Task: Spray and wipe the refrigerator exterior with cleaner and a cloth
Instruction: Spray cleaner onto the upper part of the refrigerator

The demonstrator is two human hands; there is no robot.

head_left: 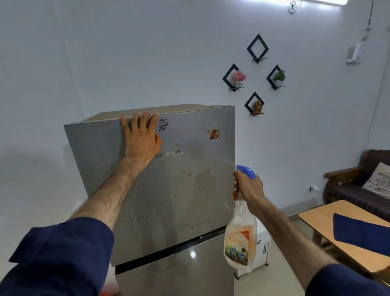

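Bracing the refrigerator door's top edge with a flat, spread left hand, right hand gripping spray bottle, misting.

Brushed-metal refrigerator, smeared; translucent plastic spray bottle; wood-look table.

Room evenly lit, cool bluish cast. Source: tube light at top edge, blown out to white. Small specular glare spot on the refrigerator lower door; upper door shows faint dull reflections. Soft shadows only, on the wall left of the fridge. Wide-angle distortion: straight edges bow near the frame borders. Overall slightly soft, compression smear in fine detail.
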